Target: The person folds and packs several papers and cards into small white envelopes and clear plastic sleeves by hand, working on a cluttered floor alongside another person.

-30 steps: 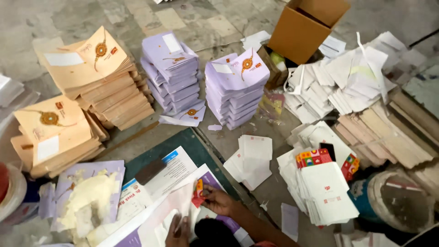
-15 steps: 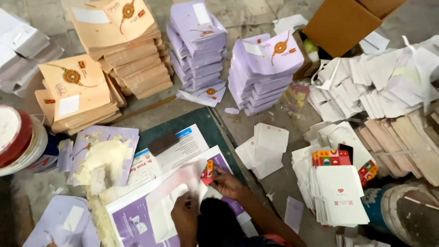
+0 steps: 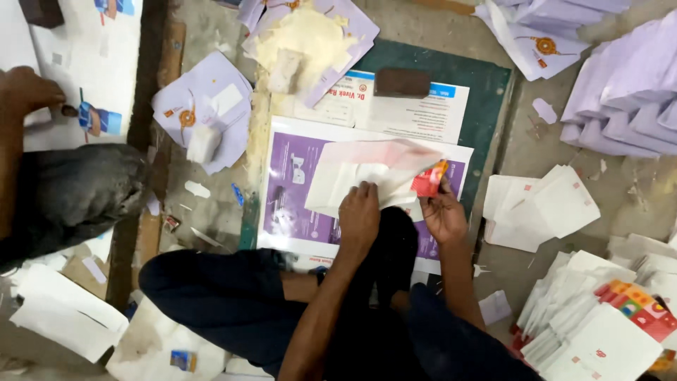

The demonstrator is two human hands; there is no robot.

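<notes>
My left hand point(image 3: 359, 212) presses down on a white envelope point(image 3: 367, 173) with a pinkish tint, lying on a purple and white printed sheet point(image 3: 296, 190). My right hand point(image 3: 443, 211) pinches the envelope's right end, where a small red and orange card point(image 3: 429, 179) sticks out. The sheet rests on a dark green board point(image 3: 479, 85). My legs, in dark trousers, are folded below the hands.
A pale paste heap point(image 3: 303, 39) with a sponge lies on lilac paper at top. A brown block point(image 3: 402, 82) sits on a printed page. Lilac envelope stacks point(image 3: 620, 92) stand right, white envelopes point(image 3: 543, 208) lower right. Another person's hand point(image 3: 28, 92) works at left.
The camera has tilted down and closer, so the far stacks and cardboard box left view. Both hands now hold the envelope with the red card at its right end.
</notes>
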